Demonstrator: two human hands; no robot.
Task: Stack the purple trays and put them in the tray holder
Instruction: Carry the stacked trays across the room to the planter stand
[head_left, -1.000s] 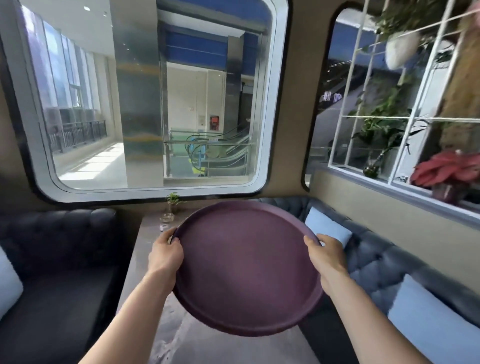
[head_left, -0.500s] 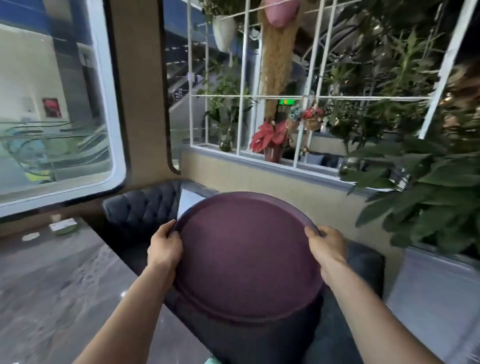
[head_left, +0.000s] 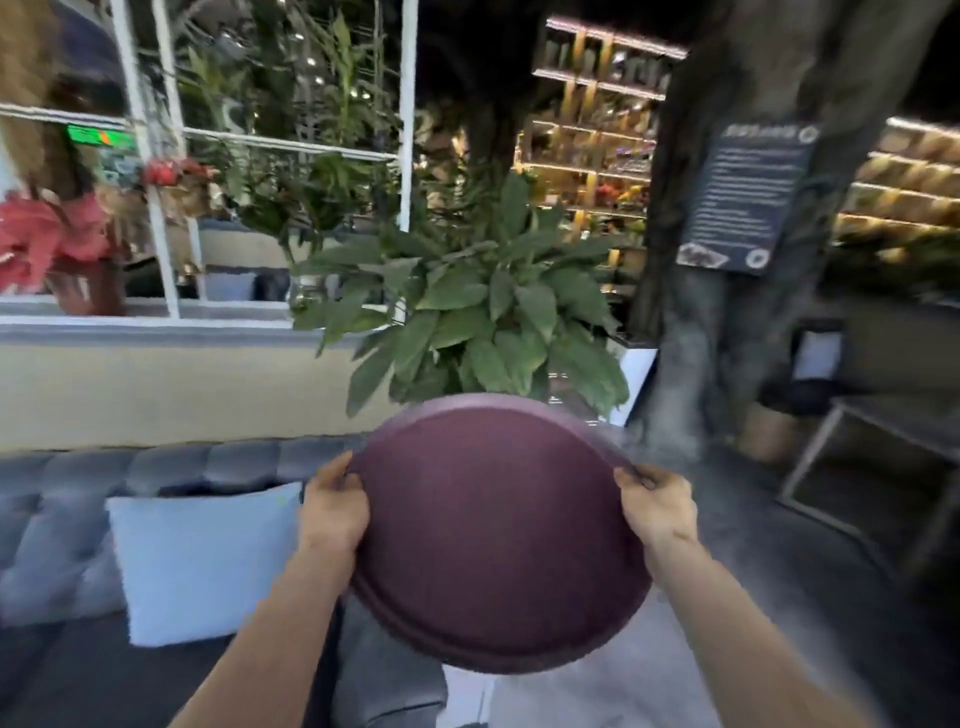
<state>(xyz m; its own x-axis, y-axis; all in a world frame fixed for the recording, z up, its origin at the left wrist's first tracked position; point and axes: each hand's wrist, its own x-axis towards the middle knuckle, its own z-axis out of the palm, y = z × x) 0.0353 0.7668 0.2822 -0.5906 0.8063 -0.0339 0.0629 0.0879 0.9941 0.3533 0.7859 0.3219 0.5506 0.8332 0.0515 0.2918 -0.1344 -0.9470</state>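
A round purple tray (head_left: 493, 535) is held out in front of me at waist height, roughly level, its top facing up. My left hand (head_left: 332, 506) grips its left rim, fingers wrapped under the edge. My right hand (head_left: 655, 506) grips the right rim the same way. Whether more than one tray is stacked in my hands I cannot tell. No tray holder shows in the head view.
A dark tufted sofa (head_left: 171, 467) with a pale blue cushion (head_left: 202, 561) runs along the left. A large leafy potted plant (head_left: 478, 306) stands straight ahead. A thick trunk with a dark sign (head_left: 743, 197) rises at right, beside a metal-framed table (head_left: 883, 436) and lit shelves.
My view has swung to the right, from the window and table past the white lattice to the plant and trunk. The tray stays gripped in both hands throughout.
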